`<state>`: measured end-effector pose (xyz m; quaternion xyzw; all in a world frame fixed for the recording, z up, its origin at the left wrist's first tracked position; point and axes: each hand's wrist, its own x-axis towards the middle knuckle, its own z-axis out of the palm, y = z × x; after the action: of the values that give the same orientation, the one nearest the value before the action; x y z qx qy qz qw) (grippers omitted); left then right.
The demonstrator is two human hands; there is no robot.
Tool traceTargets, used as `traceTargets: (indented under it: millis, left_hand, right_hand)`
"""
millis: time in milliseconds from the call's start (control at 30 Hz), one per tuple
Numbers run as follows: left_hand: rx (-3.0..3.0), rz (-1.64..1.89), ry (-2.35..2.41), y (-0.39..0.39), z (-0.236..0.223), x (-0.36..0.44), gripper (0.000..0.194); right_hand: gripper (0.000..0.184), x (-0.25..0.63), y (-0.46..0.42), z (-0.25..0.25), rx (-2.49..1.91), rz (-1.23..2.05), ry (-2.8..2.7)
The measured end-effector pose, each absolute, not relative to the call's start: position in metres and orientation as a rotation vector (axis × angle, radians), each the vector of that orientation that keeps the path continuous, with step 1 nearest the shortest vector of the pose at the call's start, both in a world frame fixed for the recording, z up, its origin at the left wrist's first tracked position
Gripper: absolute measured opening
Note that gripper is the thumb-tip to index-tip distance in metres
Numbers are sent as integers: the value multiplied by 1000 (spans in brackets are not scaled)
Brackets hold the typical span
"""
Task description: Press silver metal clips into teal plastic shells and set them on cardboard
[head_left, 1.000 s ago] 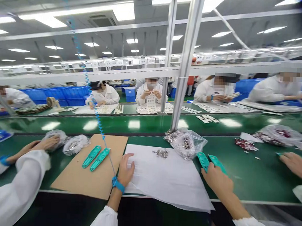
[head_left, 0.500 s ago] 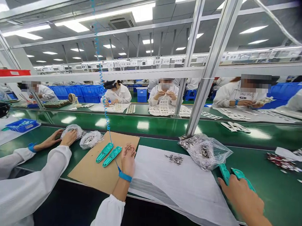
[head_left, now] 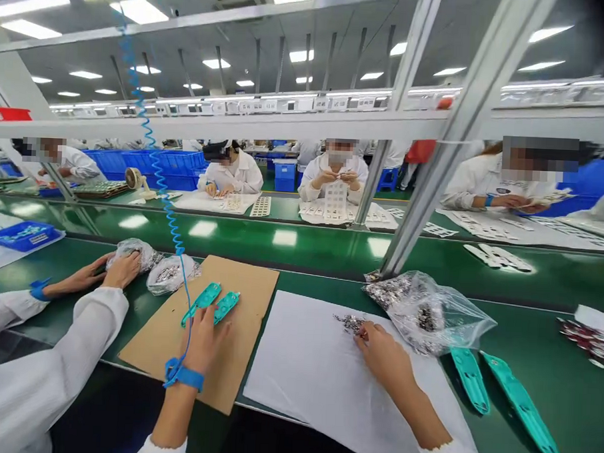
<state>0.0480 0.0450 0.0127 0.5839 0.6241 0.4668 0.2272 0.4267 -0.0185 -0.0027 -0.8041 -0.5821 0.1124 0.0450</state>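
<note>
My left hand [head_left: 203,342], with a blue wrist strap [head_left: 185,376], is over the lower part of two teal plastic shells [head_left: 209,302] lying side by side on a cardboard sheet [head_left: 171,344]. Its fingers are apart and partly blurred; I see nothing held in them. My right hand [head_left: 384,353] reaches into a small pile of shiny metal parts [head_left: 348,322] on white paper [head_left: 316,361]. Thumb and fingertips come together at the pile's edge; the piece between them is mostly hidden. Two more teal shells [head_left: 519,403] lie right of the paper, untouched.
A clear plastic bag of metal parts [head_left: 418,312] lies behind the paper, near a metal post [head_left: 428,192]. A co-worker's hands [head_left: 122,269] are in another bag at left. A blue coiled cord [head_left: 170,214] hangs down to my left wrist. Red and silver pieces [head_left: 587,339] lie far right.
My right hand has left the teal shells at right and moved left to the metal pile. My left hand has shifted left and opened over the shells on the cardboard. The view has turned slightly.
</note>
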Motion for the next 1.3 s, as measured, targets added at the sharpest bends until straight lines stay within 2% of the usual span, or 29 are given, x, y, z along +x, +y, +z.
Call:
traceTargets:
  millis: [133, 267, 433, 600, 700, 800, 967, 1300]
  left_hand:
    - [1712, 1110, 1975, 44, -12, 27, 34]
    - [2055, 745, 2200, 39, -25, 18, 33]
    - [2052, 581, 2266, 36, -16, 22, 33]
    - [1838, 496, 2310, 37, -4, 33, 37]
    - [1792, 409, 2294, 38, 0, 35, 36]
    - [1764, 400, 2285, 40, 3, 34, 39]
    - [1705, 426, 2269, 38, 2, 38, 58]
    - [1659, 764, 2009, -5, 9, 92, 61]
  right_hand:
    - [21, 435, -12, -6, -2515, 352, -1834]
    - [22, 441, -12, -11, -2575, 311, -1890]
    - [25, 444, -11, -19, -2542, 314, -1901]
    - [16, 441, -4, -11, -2567, 387, -1858]
    - [17, 439, -4, -3, -2605, 406, -1852]
    - [19, 439, -6, -1, -2607, 387, -1823]
    - [20, 443, -7, -5, -2537, 354, -1791]
    - [21, 441, -2, 7, -2458, 434, -1796]
